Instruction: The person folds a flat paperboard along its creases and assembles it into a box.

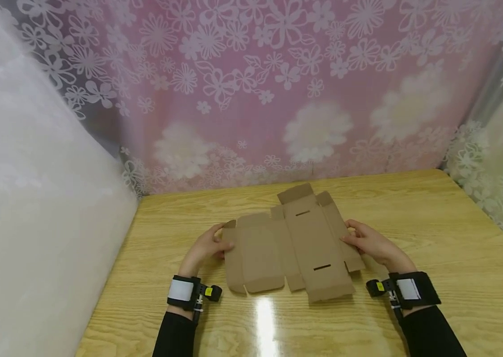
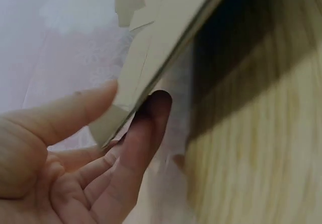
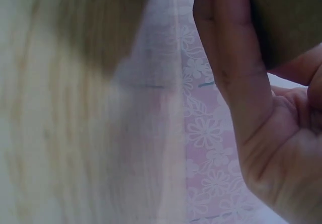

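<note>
An unfolded brown cardboard box (image 1: 262,253) spreads between both hands above the table, with creased panels, side flaps and two dark slots in its right-hand panel. My left hand (image 1: 209,244) pinches its left edge. In the left wrist view the thumb of that hand (image 2: 75,148) lies on the upper face of the cardboard (image 2: 156,38), the fingers beneath. At the opposite edge my right hand (image 1: 372,243) pinches a narrow side flap. The right wrist view has the right hand (image 3: 261,118) around the cardboard's dark edge (image 3: 287,17), its fingertips cut off by the frame.
Below is a wood-grain table (image 1: 434,218), with a bright reflection near its front. A pink flowered curtain (image 1: 233,99) hangs along the back edge, and a white sheet (image 1: 46,198) borders the left side. Another flowered curtain (image 1: 492,173) closes off the right.
</note>
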Demonstrator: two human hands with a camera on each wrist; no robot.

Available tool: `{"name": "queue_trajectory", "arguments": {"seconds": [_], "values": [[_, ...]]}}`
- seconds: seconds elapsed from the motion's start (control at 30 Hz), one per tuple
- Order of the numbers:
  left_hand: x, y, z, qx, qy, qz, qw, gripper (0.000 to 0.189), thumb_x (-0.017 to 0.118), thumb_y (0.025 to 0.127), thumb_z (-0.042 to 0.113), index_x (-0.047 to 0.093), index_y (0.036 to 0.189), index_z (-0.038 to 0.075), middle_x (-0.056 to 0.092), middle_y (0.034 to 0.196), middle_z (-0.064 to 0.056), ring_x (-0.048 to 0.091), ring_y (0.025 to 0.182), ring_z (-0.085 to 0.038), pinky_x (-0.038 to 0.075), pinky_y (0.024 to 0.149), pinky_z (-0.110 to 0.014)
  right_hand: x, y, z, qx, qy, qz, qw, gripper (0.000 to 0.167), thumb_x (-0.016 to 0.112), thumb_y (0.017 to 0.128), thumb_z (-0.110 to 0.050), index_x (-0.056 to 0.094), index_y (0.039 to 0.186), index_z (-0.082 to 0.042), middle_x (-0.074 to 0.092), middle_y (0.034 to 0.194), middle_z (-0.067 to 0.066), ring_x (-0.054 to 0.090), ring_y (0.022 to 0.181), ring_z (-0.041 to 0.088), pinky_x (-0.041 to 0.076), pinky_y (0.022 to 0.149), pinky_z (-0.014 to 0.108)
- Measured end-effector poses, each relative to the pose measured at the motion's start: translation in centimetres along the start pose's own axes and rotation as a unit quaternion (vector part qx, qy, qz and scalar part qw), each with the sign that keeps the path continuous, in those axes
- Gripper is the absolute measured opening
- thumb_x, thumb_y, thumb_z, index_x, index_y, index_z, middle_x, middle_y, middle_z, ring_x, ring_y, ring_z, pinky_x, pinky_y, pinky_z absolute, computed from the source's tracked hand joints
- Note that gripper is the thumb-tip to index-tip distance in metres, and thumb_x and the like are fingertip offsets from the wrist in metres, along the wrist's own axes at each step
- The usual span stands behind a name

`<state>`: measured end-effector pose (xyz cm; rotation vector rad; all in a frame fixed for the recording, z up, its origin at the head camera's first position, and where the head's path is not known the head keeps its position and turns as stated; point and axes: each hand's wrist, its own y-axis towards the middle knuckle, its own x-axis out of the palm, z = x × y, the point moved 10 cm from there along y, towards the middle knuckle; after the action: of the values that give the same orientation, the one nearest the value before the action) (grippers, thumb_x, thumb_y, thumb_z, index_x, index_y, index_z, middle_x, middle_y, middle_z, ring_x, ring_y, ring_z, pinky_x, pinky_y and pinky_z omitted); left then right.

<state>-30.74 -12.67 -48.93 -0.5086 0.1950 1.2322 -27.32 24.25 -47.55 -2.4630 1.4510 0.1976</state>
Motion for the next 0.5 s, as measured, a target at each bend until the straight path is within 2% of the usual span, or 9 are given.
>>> {"name": "queue_trajectory", "arguments": {"seconds": [0.07, 0.13, 0.27, 0.4, 0.5], "values": [[0.05, 0.06, 0.14, 0.002, -0.012, -0.009, 0.9999, 0.07, 0.071, 0.093, 0.015, 0.036, 0.152, 0.001, 0.069, 0.09, -0.016, 0.065, 0.074, -0.02, 0.055, 0.075, -0.037, 0.1, -0.05, -0.17, -0.006, -0.003, -0.011, 0.9999, 0.034, 0.043, 0.108, -0.011, 0.034, 0.128, 0.015, 0.069, 0.09, 0.01, 0.067, 0.072, 0.012, 0.055, 0.061, 0.029], [0.0, 0.16, 0.05, -0.005, -0.024, -0.011, 0.9996, 0.066, 0.07, 0.094, 0.02, 0.041, 0.151, 0.003, 0.068, 0.105, -0.018, 0.065, 0.085, -0.021, 0.054, 0.08, -0.038, 0.21, -0.12, -0.27, -0.009, -0.003, -0.02, 0.9997, 0.035, 0.043, 0.108, -0.013, 0.034, 0.129, 0.014, 0.07, 0.092, 0.009, 0.068, 0.074, 0.013, 0.056, 0.062, 0.029], [0.0, 0.25, 0.02, -0.011, -0.036, -0.014, 0.9992, 0.056, 0.069, 0.096, 0.024, 0.05, 0.144, 0.003, 0.058, 0.131, -0.023, 0.063, 0.102, -0.026, 0.052, 0.085, -0.038, 0.44, -0.2, -0.35, -0.012, -0.002, -0.038, 0.9992, 0.037, 0.043, 0.108, -0.015, 0.035, 0.13, 0.014, 0.07, 0.097, 0.012, 0.071, 0.079, 0.019, 0.058, 0.064, 0.034], [0.42, 0.3, 0.1, -0.009, -0.03, -0.028, 0.9991, 0.052, 0.068, 0.096, 0.021, 0.052, 0.14, -0.002, 0.055, 0.135, -0.027, 0.061, 0.11, -0.033, 0.053, 0.088, -0.041, 0.45, -0.17, 0.04, 0.004, -0.003, -0.04, 0.9992, 0.037, 0.045, 0.108, -0.018, 0.037, 0.131, 0.011, 0.069, 0.1, 0.015, 0.072, 0.082, 0.023, 0.059, 0.066, 0.038], [0.94, 0.29, 0.34, 0.002, -0.007, -0.044, 0.999, 0.052, 0.069, 0.096, 0.018, 0.052, 0.14, -0.004, 0.056, 0.136, -0.027, 0.06, 0.116, -0.036, 0.05, 0.097, -0.047, 0.34, -0.14, 0.39, 0.015, -0.018, -0.033, 0.9992, 0.037, 0.046, 0.108, -0.02, 0.04, 0.131, 0.009, 0.069, 0.099, 0.016, 0.071, 0.079, 0.022, 0.058, 0.065, 0.036]]}}
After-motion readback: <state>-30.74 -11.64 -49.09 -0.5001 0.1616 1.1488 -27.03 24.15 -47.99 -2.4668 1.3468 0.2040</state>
